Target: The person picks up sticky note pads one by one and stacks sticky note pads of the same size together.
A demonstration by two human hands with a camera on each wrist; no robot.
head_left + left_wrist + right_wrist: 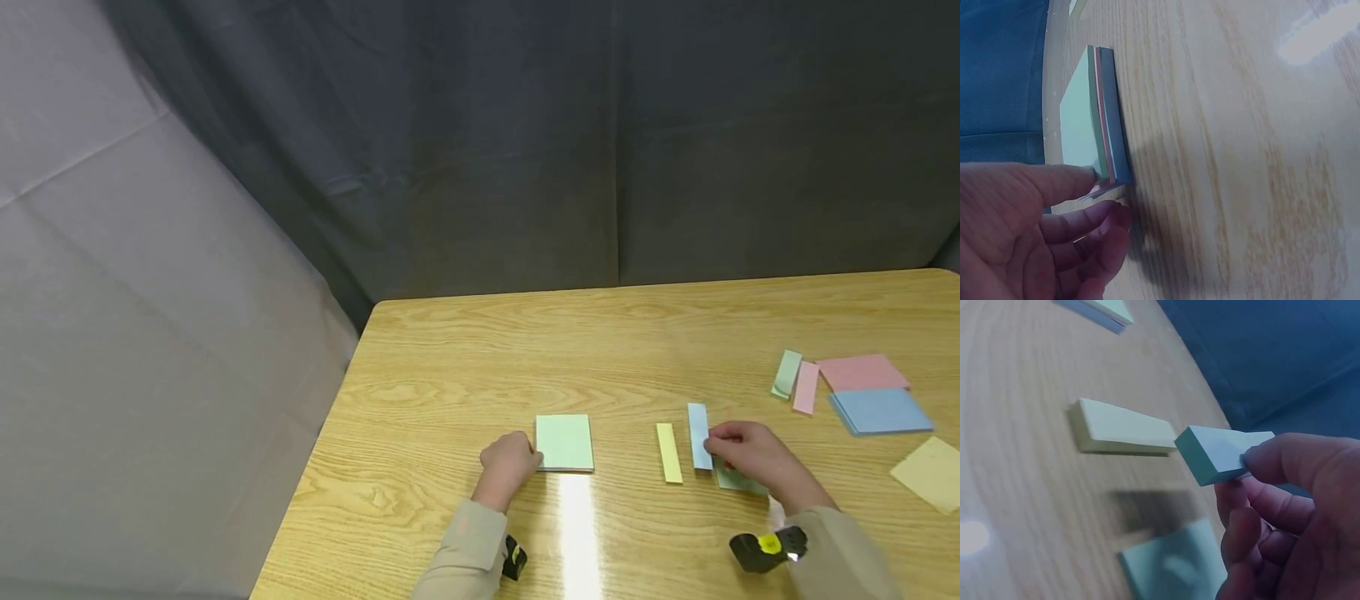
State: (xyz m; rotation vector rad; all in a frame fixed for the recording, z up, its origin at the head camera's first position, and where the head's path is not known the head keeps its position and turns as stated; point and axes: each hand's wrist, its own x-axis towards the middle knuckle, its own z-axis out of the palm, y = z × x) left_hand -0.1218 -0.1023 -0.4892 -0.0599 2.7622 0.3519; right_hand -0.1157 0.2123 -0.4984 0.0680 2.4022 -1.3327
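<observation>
A stack of square sticky notes [564, 442], pale green on top with pink and blue layers beneath, lies on the table. My left hand [510, 460] is at its near left corner; in the left wrist view the thumb lies on the green top and the curled fingers sit by the corner's side. My right hand [753, 458] pinches a narrow light-blue sticky note pad [1216, 453] between thumb and fingers, raised above the table with a shadow below. Under that hand lies a green square pad [731, 477], partly covered. Left of the blue pad stands a narrow yellow pad [669, 453].
Further right lie narrow green [787, 372] and pink [806, 387] pads, a pink pad [862, 372], a blue pad [885, 411] and a yellow square [932, 475]. The wooden table [450, 358] ends at a dark curtain [495, 167] behind and a grey one [150, 333] at left.
</observation>
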